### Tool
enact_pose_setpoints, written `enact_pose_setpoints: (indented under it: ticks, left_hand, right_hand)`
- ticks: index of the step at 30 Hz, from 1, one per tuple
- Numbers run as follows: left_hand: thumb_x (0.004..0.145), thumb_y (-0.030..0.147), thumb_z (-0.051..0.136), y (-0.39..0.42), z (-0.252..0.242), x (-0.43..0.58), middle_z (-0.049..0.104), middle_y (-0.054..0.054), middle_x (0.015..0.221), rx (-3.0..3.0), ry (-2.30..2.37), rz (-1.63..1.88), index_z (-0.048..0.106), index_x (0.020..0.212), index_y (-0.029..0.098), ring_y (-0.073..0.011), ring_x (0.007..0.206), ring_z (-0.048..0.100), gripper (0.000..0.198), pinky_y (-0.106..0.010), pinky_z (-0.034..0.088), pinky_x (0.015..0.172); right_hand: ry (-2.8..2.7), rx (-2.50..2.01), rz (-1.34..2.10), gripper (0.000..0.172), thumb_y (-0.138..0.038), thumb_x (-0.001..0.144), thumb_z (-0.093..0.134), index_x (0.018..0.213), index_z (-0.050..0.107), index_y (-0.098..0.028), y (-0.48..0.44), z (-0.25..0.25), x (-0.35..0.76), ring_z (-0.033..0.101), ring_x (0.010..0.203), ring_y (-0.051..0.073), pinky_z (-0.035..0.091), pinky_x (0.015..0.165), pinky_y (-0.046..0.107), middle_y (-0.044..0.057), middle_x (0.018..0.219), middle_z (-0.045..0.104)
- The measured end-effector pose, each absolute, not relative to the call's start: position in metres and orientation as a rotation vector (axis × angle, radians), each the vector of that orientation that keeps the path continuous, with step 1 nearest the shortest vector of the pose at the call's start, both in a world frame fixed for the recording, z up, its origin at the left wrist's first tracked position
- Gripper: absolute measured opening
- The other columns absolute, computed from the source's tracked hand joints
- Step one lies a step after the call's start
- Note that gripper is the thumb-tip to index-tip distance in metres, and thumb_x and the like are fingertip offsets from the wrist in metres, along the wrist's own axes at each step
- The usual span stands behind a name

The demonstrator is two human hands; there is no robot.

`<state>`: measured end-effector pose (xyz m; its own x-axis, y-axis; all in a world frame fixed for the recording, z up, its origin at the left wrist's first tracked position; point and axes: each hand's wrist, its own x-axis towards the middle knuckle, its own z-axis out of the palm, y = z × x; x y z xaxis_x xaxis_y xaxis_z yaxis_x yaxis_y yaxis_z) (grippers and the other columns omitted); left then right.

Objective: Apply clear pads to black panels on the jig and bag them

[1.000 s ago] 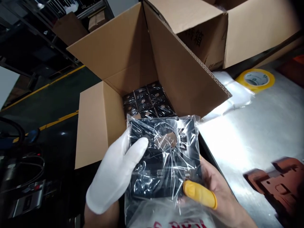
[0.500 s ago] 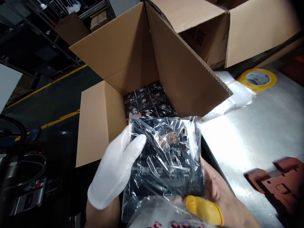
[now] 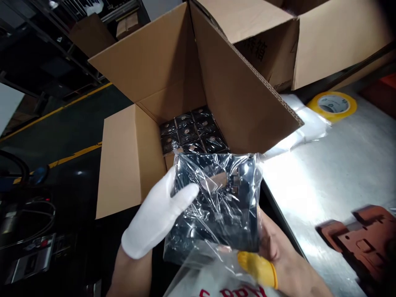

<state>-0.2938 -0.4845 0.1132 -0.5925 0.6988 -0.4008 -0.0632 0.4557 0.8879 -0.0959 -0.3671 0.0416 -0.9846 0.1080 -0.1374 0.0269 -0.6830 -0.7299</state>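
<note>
A black part in a clear plastic bag point(image 3: 213, 214) is held between my two hands in front of an open cardboard box point(image 3: 247, 99). It looks like a moulded housing, with a brown piece point(image 3: 216, 181) showing through the film. My left hand point(image 3: 157, 214), in a white glove, grips its left side, thumb on the front face. My right hand point(image 3: 275, 251) wears a yellow finger cot point(image 3: 258, 268) and holds the lower right edge; the film and part hide some of its fingers. Loose bag film with red lettering point(image 3: 233, 292) hangs below.
Inside the box lie several bagged black parts point(image 3: 187, 132) in rows. Another open carton point(image 3: 337, 41) stands behind. The metal table point(image 3: 312, 173) on the right bears yellow tape point(image 3: 334, 106), plastic film point(image 3: 305, 123) and an orange-red part point(image 3: 365, 239). Equipment point(image 3: 34, 255) is at lower left.
The bagged part has tilted a little, its lower edge rising in view. My left hand has shifted slightly right, and my right hand slightly left. Both keep hold.
</note>
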Motion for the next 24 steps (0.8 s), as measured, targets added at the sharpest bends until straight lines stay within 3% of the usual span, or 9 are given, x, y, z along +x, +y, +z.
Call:
enact_pose_setpoints:
  ticks: [4,7,10,13,16,18,21,24]
  left_hand:
    - [0.092,0.034,0.068,-0.501,0.083,-0.297,0.060,-0.007,0.139,0.396,1.495,1.259,0.055,0.142,0.023,-0.0317,0.126,0.058,0.053,-0.044,0.050,0.107]
    - [0.094,0.033,0.064,-0.516,0.058,-0.313,0.060,-0.011,0.139,0.313,1.436,1.408,0.058,0.138,0.018,-0.0309,0.124,0.059,0.047,-0.043,0.047,0.108]
    - [0.095,0.040,0.061,-0.527,0.032,-0.353,0.062,-0.009,0.137,0.222,1.755,1.478,0.056,0.139,0.020,-0.0273,0.121,0.061,0.048,-0.038,0.049,0.105]
    - [0.095,0.039,0.060,-0.527,-0.004,-0.411,0.067,-0.006,0.128,0.154,2.303,1.266,0.062,0.128,0.019,-0.0214,0.118,0.062,0.039,-0.031,0.047,0.105]
    - [0.097,0.034,0.059,-0.514,-0.052,-0.465,0.070,-0.010,0.112,0.006,2.426,1.098,0.064,0.116,0.011,-0.0214,0.102,0.067,0.030,-0.040,0.053,0.095]
    - [0.096,0.037,0.061,-0.503,-0.085,-0.490,0.068,-0.009,0.111,-0.082,2.477,0.971,0.064,0.113,0.012,-0.0214,0.099,0.066,0.031,-0.042,0.055,0.090]
    - [0.095,0.037,0.063,-0.491,-0.127,-0.510,0.066,-0.008,0.112,-0.163,2.503,0.811,0.064,0.113,0.013,-0.0212,0.100,0.065,0.030,-0.040,0.056,0.087]
    - [0.096,0.038,0.062,-0.490,-0.154,-0.518,0.065,-0.008,0.112,-0.184,2.509,0.704,0.063,0.115,0.014,-0.0205,0.098,0.066,0.031,-0.039,0.056,0.085]
  right_hand:
    - [-1.560,-0.290,2.712,0.078,-0.033,0.092,0.064,0.158,0.022,-0.035,-0.369,0.024,-0.096,0.057,0.127,0.028,0.051,0.101,0.042,0.010,0.144,0.054]
    - [-2.140,-0.319,2.298,0.072,-0.023,0.093,0.055,0.158,0.025,-0.032,-0.365,0.002,-0.105,0.054,0.129,0.028,0.046,0.108,0.047,0.010,0.144,0.054]
    - [-2.655,-0.303,1.630,0.072,-0.014,0.086,0.053,0.155,0.034,-0.023,-0.356,-0.018,-0.131,0.047,0.135,0.030,0.038,0.115,0.053,0.012,0.144,0.054]
    - [-2.930,-0.290,1.034,0.066,-0.013,0.083,0.054,0.149,0.043,-0.011,-0.344,-0.032,-0.168,0.040,0.140,0.032,0.027,0.120,0.054,0.017,0.145,0.052]
    - [-3.190,-0.279,0.686,0.069,-0.022,0.077,0.067,0.142,0.051,-0.005,-0.331,-0.041,-0.203,0.034,0.144,0.037,0.016,0.123,0.055,0.020,0.151,0.047]
    - [-3.346,-0.303,0.598,0.062,-0.026,0.073,0.071,0.131,0.061,-0.005,-0.323,-0.046,-0.221,0.043,0.138,0.038,0.023,0.120,0.052,0.022,0.142,0.055]
    - [-3.448,-0.390,0.569,0.035,-0.025,0.075,0.065,0.106,0.073,-0.010,-0.314,-0.052,-0.240,0.067,0.108,0.033,0.045,0.100,0.045,0.019,0.106,0.074]
    - [-3.481,-0.471,0.569,0.024,-0.025,0.073,0.064,0.092,0.075,-0.015,-0.311,-0.054,-0.248,0.073,0.085,0.031,0.051,0.079,0.037,0.015,0.085,0.076]
